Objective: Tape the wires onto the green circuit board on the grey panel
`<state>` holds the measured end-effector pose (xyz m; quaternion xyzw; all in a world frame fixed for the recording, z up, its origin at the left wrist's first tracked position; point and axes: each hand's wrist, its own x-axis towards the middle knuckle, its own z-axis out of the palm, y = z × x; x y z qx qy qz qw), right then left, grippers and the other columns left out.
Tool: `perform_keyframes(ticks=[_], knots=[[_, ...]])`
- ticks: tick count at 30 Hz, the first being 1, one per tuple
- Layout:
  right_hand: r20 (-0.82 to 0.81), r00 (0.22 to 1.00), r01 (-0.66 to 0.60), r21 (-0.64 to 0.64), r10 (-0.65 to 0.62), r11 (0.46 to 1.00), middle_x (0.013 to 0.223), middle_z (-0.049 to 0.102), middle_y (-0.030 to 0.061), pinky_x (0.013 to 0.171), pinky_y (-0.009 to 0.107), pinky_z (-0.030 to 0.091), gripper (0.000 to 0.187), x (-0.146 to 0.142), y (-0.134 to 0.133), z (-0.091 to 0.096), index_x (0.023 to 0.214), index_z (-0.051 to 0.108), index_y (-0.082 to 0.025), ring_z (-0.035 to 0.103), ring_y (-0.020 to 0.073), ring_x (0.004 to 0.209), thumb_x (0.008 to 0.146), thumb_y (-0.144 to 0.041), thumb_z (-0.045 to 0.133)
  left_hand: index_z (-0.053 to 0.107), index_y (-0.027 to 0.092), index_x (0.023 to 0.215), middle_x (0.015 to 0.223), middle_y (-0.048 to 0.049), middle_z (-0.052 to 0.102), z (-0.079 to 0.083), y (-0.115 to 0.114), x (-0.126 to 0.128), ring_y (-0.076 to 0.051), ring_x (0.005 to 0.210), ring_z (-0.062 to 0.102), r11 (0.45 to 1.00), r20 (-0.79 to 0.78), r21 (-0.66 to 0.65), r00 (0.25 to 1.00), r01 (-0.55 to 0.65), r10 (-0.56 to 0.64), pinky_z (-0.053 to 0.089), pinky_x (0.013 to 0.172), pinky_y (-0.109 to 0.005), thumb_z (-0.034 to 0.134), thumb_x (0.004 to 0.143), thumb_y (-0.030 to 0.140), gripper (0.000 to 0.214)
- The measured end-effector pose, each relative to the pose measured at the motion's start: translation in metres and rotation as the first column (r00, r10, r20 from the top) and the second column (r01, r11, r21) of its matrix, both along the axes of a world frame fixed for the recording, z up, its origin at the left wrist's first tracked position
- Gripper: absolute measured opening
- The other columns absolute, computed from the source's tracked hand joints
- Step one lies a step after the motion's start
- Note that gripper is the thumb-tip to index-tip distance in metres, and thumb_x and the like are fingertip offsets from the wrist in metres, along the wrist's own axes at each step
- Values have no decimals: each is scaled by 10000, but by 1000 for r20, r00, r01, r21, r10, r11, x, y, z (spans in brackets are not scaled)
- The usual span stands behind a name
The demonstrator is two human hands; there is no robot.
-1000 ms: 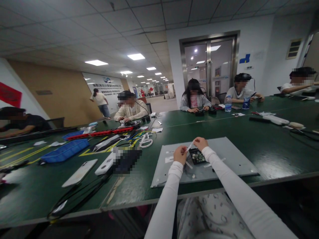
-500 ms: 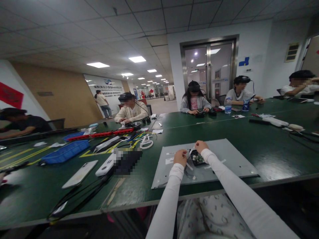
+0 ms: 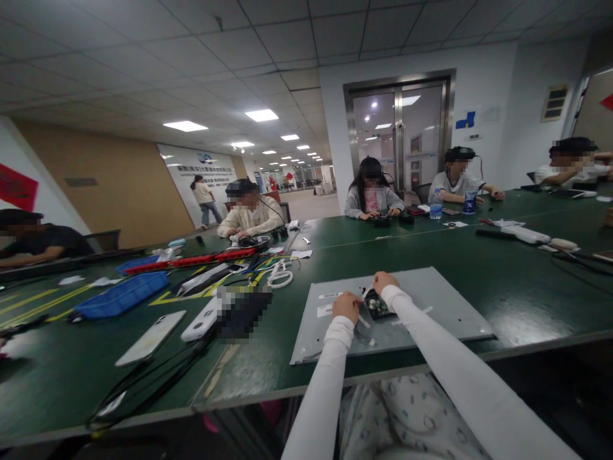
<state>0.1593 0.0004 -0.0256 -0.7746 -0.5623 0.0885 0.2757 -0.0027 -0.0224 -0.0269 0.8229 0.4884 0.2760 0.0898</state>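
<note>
A flat grey panel (image 3: 445, 313) lies on the table in front of me, with a small circuit board (image 3: 376, 306) near its middle. My left hand (image 3: 347, 308) is pinched at the board's left edge, at the lower end of a thin white strip (image 3: 366, 292). At the board's far edge, my right hand (image 3: 385, 282) pinches the upper end of that strip. Whether the strip is tape or a flat cable is too small to tell. Another pale strip hangs over the panel below my left fingers, close to a small clear piece (image 3: 372, 342).
To the left lie a white phone (image 3: 151, 337), a white device (image 3: 200, 323), black cables (image 3: 158, 383), a blue tray (image 3: 122, 295) and a coiled white cable (image 3: 280, 275). A white handheld tool (image 3: 527, 234) lies at right. Several people sit around the green table (image 3: 268, 364).
My left fingers have dropped slightly and turned toward the board. The right hand has shifted slightly left, still at the strip. A person in the background has walked a little to the right.
</note>
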Motion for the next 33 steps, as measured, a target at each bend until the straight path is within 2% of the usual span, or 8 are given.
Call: perform_keyframes(ticks=[7,15,20,26,33], knots=[[39,999,35,-67,-32,997,851,626,160,668,317,424,185,-13,-4,5,816,641,-155,580,237,825,706,-186,495,675,213,726,873,-58,607,2,-3,0,-188,853,533,1000,-79,9,997,-16,16,384,782,-278,445,664,62,282],[61,996,65,-130,-58,989,928,598,166,701,318,429,227,-15,-7,11,911,597,-131,559,238,891,718,-204,504,661,217,772,909,-28,588,3,-5,1,-156,906,505,998,-174,-28,984,-49,43,361,830,-250,431,691,90,275],[70,995,82,-138,-72,987,966,583,156,688,331,431,266,-15,-9,12,985,551,-152,553,241,899,737,-215,481,648,227,802,943,-15,572,3,-6,1,-146,928,484,997,-209,-37,977,-62,53,347,839,-241,410,710,101,285],[66,998,35,-141,-26,989,953,599,121,696,288,423,231,-14,-10,13,922,591,-186,559,206,892,745,-159,445,647,237,805,939,-10,576,6,-8,0,-148,923,486,998,-225,-21,973,-61,54,360,820,-242,417,714,113,277],[91,992,-82,-116,93,990,951,614,78,757,238,401,281,3,-6,11,929,618,-208,546,176,923,716,-124,455,648,239,819,936,-12,576,8,-7,0,-145,921,491,998,-224,-18,973,-63,57,355,826,-239,424,720,107,278]])
